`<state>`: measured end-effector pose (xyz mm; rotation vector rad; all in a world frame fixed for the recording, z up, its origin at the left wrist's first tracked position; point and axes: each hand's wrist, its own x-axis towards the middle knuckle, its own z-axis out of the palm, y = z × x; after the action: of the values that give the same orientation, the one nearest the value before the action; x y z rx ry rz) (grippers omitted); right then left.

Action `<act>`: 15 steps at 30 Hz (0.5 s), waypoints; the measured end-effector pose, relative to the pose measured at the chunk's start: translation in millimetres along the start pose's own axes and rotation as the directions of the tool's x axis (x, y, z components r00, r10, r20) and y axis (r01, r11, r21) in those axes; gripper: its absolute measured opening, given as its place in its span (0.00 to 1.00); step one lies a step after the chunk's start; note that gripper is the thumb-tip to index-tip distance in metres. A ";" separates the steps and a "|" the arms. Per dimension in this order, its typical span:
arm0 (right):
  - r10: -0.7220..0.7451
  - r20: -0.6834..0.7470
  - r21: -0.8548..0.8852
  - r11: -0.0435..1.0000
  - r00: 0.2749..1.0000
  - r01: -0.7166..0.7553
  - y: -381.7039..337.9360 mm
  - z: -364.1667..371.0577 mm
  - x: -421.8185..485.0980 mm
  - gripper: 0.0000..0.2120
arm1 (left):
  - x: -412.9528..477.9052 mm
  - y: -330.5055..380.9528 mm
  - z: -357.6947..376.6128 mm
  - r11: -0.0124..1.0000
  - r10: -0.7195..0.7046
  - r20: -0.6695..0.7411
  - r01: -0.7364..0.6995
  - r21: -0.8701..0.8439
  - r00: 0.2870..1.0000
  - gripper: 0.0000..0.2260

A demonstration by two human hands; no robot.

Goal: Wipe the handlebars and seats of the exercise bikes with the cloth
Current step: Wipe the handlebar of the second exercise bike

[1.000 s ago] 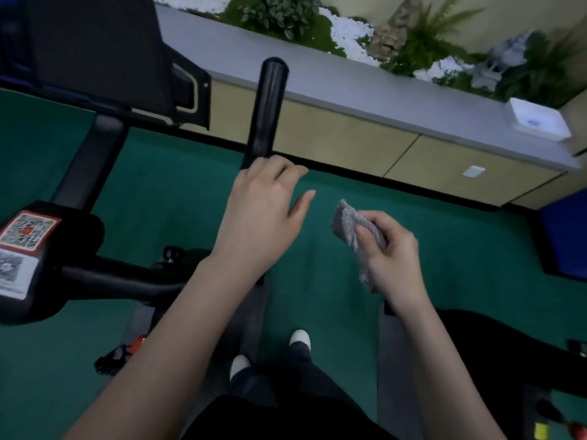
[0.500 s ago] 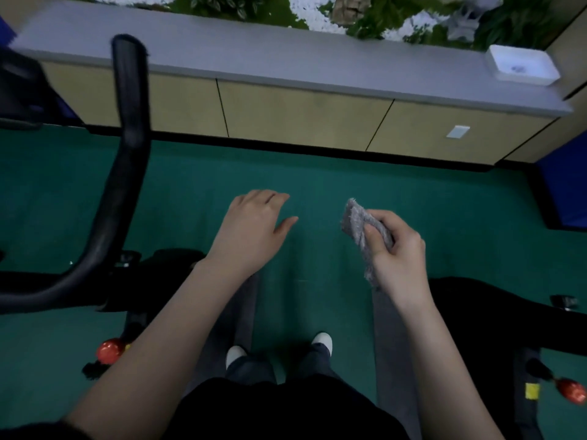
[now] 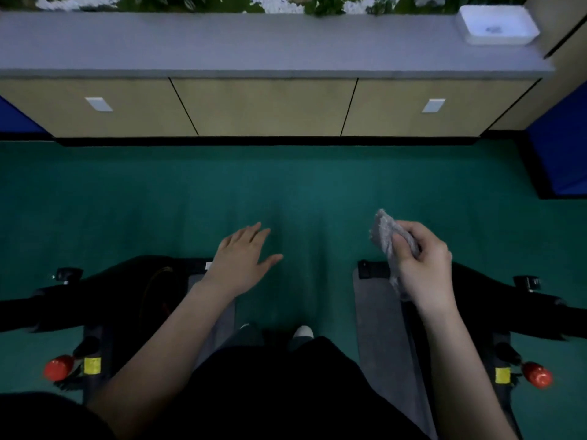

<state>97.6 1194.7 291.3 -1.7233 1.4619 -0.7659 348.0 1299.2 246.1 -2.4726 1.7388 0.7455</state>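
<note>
Grey cloth (image 3: pixel 389 236) is held bunched in the right hand (image 3: pixel 422 268), pinched between thumb and curled fingers, in the air above the front base of the right bike (image 3: pixel 495 290). The left hand (image 3: pixel 241 262) is held flat with fingers straight, gripping nothing, beside the left bike (image 3: pixel 127 281) and over the green floor (image 3: pixel 286 185). No handlebar or seat is seen, so the step is judged to be a reach toward one. The cloth is best spread across the palm before contact, so that a broad face is pressed along the bar in overlapping strokes.
</note>
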 end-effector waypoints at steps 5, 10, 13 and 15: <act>0.097 -0.005 0.020 0.995 0.995 -0.097 17.1 -6.1 19.5 0.08 | 22.3 -0.2 -1.6 1.000 -0.024 0.048 0.024 0.020 0.999 0.30; 0.083 0.004 -0.005 0.997 0.997 -0.083 8.9 5.2 58.4 0.08 | 68.5 -0.3 -9.2 1.000 -0.011 0.052 0.009 0.026 0.999 0.31; 0.058 0.008 -0.026 0.998 0.998 -0.057 -3.3 19.2 92.8 0.08 | 106.5 -0.5 -16.8 1.000 0.014 0.046 -0.015 0.006 0.999 0.31; 0.048 0.020 -0.042 0.998 0.999 -0.047 -13.6 31.3 117.3 0.08 | 134.5 -3.5 -26.2 0.999 0.032 0.043 -0.033 0.005 0.999 0.31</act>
<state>151.0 1085.1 283.2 -1.7163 1.5093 -0.6944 395.9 1174.6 215.2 -2.4110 1.7679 0.7888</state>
